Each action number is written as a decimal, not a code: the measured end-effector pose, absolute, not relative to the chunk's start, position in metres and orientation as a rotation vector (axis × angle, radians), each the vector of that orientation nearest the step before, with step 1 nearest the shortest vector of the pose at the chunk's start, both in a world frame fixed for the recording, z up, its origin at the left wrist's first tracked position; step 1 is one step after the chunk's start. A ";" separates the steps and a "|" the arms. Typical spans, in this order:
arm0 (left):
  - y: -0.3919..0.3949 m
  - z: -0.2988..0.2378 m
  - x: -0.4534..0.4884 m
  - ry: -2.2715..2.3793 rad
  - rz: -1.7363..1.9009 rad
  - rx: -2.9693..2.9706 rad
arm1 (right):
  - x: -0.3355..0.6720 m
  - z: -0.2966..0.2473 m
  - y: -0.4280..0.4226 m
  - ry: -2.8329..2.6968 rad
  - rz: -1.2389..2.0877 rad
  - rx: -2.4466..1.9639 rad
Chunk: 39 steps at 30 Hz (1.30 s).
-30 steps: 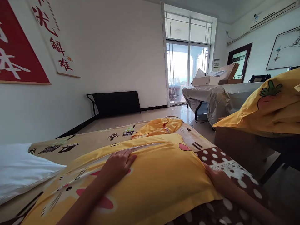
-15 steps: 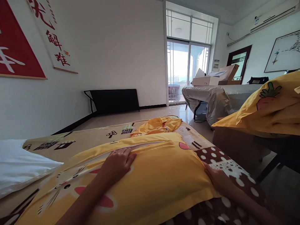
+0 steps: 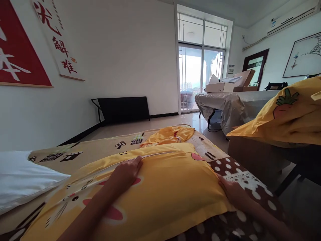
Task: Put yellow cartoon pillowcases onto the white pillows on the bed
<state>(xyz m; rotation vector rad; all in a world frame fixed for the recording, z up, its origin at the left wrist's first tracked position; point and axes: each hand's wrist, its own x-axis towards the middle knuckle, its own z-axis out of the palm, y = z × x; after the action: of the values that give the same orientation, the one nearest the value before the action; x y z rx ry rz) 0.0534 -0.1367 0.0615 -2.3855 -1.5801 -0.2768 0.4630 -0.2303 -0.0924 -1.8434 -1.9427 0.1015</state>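
A plump pillow in a yellow pillowcase [image 3: 170, 187] lies in front of me on the bed. It bears a rabbit face and pink patches, and a long slit with a pale strip runs along its far side. At that slit, my left hand [image 3: 129, 170] is closed on the case's edge, fingers curled over the fabric. My right hand [image 3: 229, 187] grips the pillow's right end; its thumb lies against the cloth and its other fingers are mostly hidden. Beyond the pillow lies a crumpled yellow cloth [image 3: 168, 134]. At the left edge sits a white pillow [image 3: 27, 177].
A patterned blanket [image 3: 97, 149] covers the bed. On the right, another yellow pillow with a carrot print [image 3: 283, 110] rests on a brown box-like piece [image 3: 250, 160]. Behind stand a plastic-covered table [image 3: 225, 103] with cardboard boxes [image 3: 220, 87], and a folded black panel [image 3: 122, 108] against the wall.
My left hand has closed its fingers and thumb together on the slit's edge, and the slit looks narrower. My right hand stays at the pillow's right end. The view has shifted slightly.
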 end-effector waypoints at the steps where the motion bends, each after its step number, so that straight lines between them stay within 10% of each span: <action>1: -0.137 0.062 0.054 -1.576 -0.276 -2.389 | 0.464 -0.093 -0.230 -1.944 0.128 -1.834; 39: -0.124 0.068 0.049 -1.709 0.027 -2.472 | 0.278 0.083 -0.039 -2.764 -0.121 -1.322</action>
<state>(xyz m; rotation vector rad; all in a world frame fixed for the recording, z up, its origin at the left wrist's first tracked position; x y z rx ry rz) 0.0489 -0.1243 0.0679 -2.4724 -1.7088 0.0267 0.2782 -0.0388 0.0834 -1.3221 -2.7638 -0.1208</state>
